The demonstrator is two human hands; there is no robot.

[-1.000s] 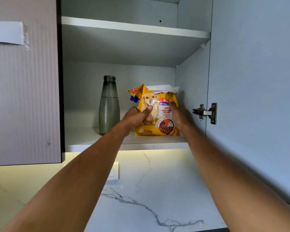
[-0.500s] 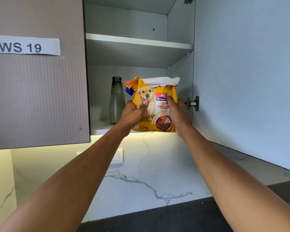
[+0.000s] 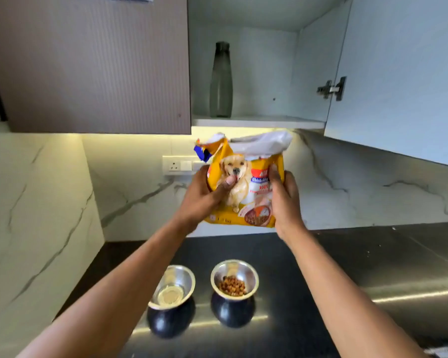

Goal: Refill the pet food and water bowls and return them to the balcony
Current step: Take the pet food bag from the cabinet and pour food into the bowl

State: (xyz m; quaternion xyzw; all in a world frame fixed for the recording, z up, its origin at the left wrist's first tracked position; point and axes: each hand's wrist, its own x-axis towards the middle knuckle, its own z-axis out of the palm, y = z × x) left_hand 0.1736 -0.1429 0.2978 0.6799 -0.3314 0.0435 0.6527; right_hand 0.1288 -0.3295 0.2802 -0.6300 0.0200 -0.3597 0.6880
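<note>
**Head view: dog-food bag held in both hands above the bowls**

Head view shows the left hand (image 3: 202,200) clamped on the left side of the yellow dog-food bag (image 3: 246,187), thumb pressed across the printed dog, and the right hand (image 3: 285,200) closed on the right edge with the thumb on the front panel. Held between them, the bag is upright in the air, its torn top gaping open, below the open cabinet (image 3: 256,122) and above the dark counter (image 3: 373,254).

On the counter beneath stand two steel bowls, just beside each other. The right bowl (image 3: 234,280) holds a small heap of kibble; the left bowl (image 3: 172,286) looks bare or holds only a clear film, which I cannot tell. A grey bottle (image 3: 221,81) stands on the cabinet shelf.

The step in hand seems to be the food refill. Next, I judge, the bag must be lowered over the right bowl and tipped slowly, open corner down, so that kibble does not spill.
</note>
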